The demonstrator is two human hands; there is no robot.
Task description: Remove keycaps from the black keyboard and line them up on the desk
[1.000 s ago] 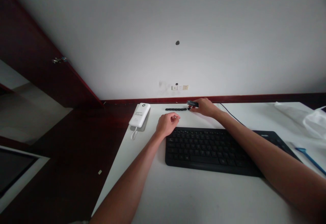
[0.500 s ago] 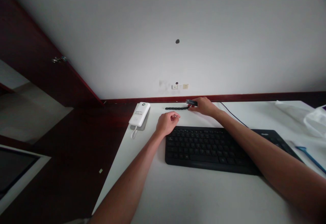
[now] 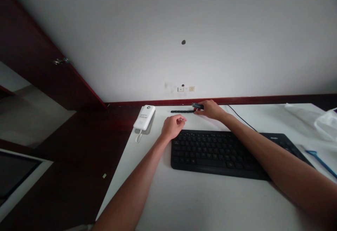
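Note:
My right hand [image 3: 210, 110] is closed on a small dark grey implement [image 3: 198, 106], whose exact kind I cannot make out. Its fingertips are at the right end of a row of small black pieces [image 3: 181, 111], which look like keycaps lined up near the table's far edge. My left hand [image 3: 172, 126] is curled with thumb and fingers together, just beyond the top left corner of a black keyboard [image 3: 207, 150]. Whether anything sits in that pinch is too small to tell. My right forearm crosses above the keyboard and hides part of its right side.
On the white table [image 3: 179, 203], a white power bank [image 3: 144, 117] with a loop strap lies at the left edge. A blue-handled brush [image 3: 319, 161] and a white plastic bag [image 3: 326, 124] lie at the right. A black cable [image 3: 242, 119] runs behind the keyboard. The wall stands beyond.

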